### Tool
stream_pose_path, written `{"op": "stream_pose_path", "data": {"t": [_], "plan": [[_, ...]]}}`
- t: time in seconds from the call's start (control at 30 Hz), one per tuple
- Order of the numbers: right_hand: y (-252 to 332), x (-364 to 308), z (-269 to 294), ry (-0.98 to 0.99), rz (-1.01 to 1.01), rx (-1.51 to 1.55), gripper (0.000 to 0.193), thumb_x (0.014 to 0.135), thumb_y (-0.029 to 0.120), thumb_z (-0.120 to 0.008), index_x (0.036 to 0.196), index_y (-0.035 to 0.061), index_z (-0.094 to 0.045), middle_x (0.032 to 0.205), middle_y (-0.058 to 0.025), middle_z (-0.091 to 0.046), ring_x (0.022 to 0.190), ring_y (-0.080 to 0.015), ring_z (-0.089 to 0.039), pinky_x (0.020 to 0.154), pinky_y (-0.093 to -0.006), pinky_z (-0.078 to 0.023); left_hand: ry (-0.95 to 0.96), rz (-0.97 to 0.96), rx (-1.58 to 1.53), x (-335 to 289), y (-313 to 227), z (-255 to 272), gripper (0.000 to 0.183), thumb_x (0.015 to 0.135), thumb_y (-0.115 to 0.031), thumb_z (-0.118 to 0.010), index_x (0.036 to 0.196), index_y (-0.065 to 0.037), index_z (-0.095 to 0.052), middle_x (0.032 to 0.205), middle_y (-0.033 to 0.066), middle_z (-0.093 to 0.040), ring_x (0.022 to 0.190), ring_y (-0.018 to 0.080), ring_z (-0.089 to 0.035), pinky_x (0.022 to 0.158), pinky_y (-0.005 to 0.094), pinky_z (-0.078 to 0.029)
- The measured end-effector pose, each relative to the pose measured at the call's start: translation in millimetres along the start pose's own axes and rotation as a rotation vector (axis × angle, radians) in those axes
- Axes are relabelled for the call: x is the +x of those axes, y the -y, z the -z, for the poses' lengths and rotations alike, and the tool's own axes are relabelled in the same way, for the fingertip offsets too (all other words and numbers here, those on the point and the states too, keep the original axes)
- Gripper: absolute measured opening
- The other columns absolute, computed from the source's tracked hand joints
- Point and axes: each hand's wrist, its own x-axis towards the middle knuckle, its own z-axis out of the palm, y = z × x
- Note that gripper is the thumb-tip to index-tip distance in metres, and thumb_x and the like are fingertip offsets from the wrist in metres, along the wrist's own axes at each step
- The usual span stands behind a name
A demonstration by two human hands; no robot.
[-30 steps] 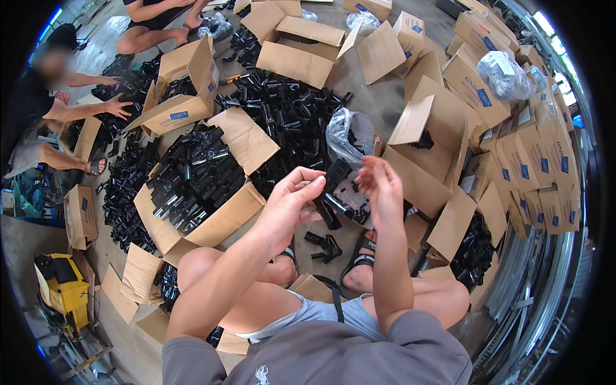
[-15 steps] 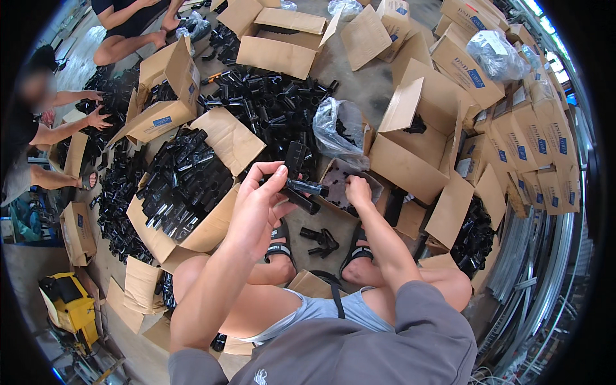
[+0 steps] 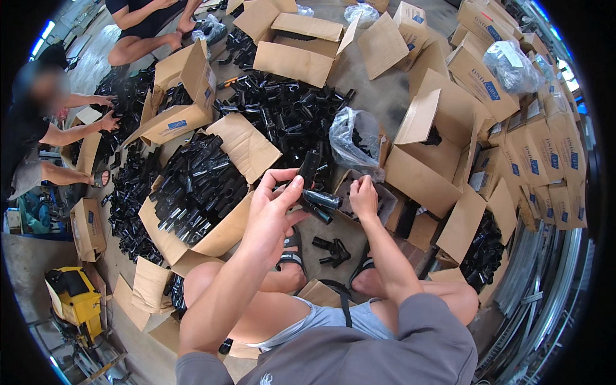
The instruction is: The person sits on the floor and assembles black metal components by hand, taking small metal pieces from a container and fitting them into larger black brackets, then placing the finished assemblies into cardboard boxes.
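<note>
My left hand (image 3: 274, 208) is raised in front of me, its thumb and fingers closed around a glossy black branched pipe fitting (image 3: 319, 197). The fitting's short tubes point in different directions. Slightly farther right, my right hand (image 3: 364, 196) is over a small open box (image 3: 385, 204) of tiny dark parts. Its fingertips are drawn together; whatever they pinch is too small or hidden to make out. On the floor between my feet lie a few more black fittings (image 3: 331, 251).
A carton heaped with black fittings (image 3: 199, 186) stands to my left, and a loose pile (image 3: 282, 119) spreads ahead. An open carton (image 3: 427, 170) and stacked boxes (image 3: 539, 151) are on the right, near metal profiles (image 3: 545, 282). Another person's hands (image 3: 109, 112) work far left.
The whole view has shifted, so the surroundings sit farther right and lower. The fitting in my left hand is turned slightly. My right hand stays at the small box, a little farther left over it.
</note>
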Motion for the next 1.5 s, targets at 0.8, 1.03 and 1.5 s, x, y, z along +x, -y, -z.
{"op": "stream_pose_path", "data": {"t": [0.8,1.03,1.5], "plan": [[178.5,-107.1,218.8,0.174,0.136,1.072,0.019,0.093,0.004,-0.07,0.111,-0.0007,-0.068,0.102,-0.0059,-0.073,0.094,-0.012,-0.067,0.087,-0.0297,-0.054,0.095,-0.496,0.52,-47.4,42.0,-53.0,0.023,0.104,-0.011,-0.056,0.126,-0.006,-0.05,0.12,0.0067,-0.06,0.106,0.0129,-0.059,0.088,0.0262,-0.049],[197.7,-114.1,222.1,0.062,-0.042,1.086,0.016,0.09,0.006,-0.073,0.104,-0.0015,-0.073,0.094,-0.0073,-0.075,0.085,-0.0115,-0.067,0.078,-0.0274,-0.055,0.134,-0.574,0.534,-43.8,32.4,-64.9,0.027,0.099,-0.003,-0.062,0.125,0.002,-0.055,0.118,0.0112,-0.063,0.106,0.0148,-0.061,0.092,0.0281,-0.05],[208.0,-109.0,200.2,0.051,0.01,1.206,0.011,0.087,-0.002,-0.075,0.097,-0.0008,-0.07,0.097,-0.0067,-0.075,0.088,-0.0092,-0.069,0.081,-0.0243,-0.055,0.106,-0.651,0.357,-33.1,37.5,-36.2,0.027,0.097,-0.001,-0.066,0.123,0.002,-0.057,0.112,0.0074,-0.063,0.103,0.0114,-0.061,0.089,0.0255,-0.049]]}}
